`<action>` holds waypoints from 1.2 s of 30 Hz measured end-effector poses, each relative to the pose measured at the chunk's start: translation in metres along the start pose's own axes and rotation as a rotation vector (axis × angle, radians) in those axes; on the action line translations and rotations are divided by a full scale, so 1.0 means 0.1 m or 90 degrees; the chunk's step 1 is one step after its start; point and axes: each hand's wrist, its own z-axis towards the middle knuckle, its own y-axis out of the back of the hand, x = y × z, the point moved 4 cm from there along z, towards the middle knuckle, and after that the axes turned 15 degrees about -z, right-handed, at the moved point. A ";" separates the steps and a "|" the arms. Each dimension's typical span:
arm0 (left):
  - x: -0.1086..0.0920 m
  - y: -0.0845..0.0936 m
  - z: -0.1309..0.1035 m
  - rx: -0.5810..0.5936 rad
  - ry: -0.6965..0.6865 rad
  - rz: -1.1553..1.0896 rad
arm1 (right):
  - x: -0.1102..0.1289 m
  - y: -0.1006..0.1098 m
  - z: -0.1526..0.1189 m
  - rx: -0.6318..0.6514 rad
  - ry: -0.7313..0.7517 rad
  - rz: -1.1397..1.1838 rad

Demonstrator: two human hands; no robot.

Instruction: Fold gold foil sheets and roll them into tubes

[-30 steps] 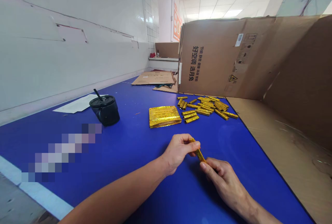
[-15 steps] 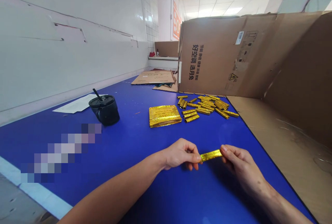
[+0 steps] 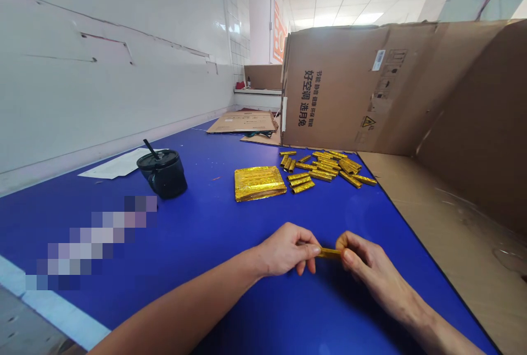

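Observation:
A small strip of gold foil [image 3: 330, 253] is stretched between my hands, a little above the blue table [image 3: 206, 234]. My left hand [image 3: 290, 251] pinches its left end between thumb and fingers. At the right end, my right hand [image 3: 362, 259] grips it with thumb and curled forefinger. The strip looks narrow and edge-on, and its ends are hidden by my fingertips. Beyond my hands lies a flat stack of gold foil pieces [image 3: 260, 184]. To the right of that stack, several narrow gold foil tubes [image 3: 325, 167] lie loosely scattered.
A black lidded mug [image 3: 162, 174] with a straw or handle sticking up stands at the left, by a white sheet [image 3: 115, 164]. A big cardboard box [image 3: 346, 91] rises behind the foil tubes. Flattened cardboard [image 3: 242, 122] lies at the back. Cardboard also borders the right edge.
My right hand has moved slightly left and its fingers have curled more. The foil strip has turned from its broad bright face to a narrower, darker side.

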 end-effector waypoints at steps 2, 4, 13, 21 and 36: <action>0.01 -0.03 -0.01 0.000 -0.007 0.088 | 0.00 -0.03 0.00 0.027 0.003 -0.062; -0.01 -0.05 -0.03 -0.001 -0.028 0.164 | 0.00 -0.09 -0.01 0.057 0.003 -0.115; -0.19 -0.05 -0.10 0.033 -0.162 0.340 | 0.00 -0.16 -0.03 0.048 0.040 -0.103; -0.17 0.01 -0.06 0.021 -0.113 0.246 | 0.04 -0.18 -0.03 0.008 0.035 -0.111; -0.21 0.07 -0.08 -0.104 -0.180 0.186 | 0.00 -0.22 0.00 0.096 -0.056 0.022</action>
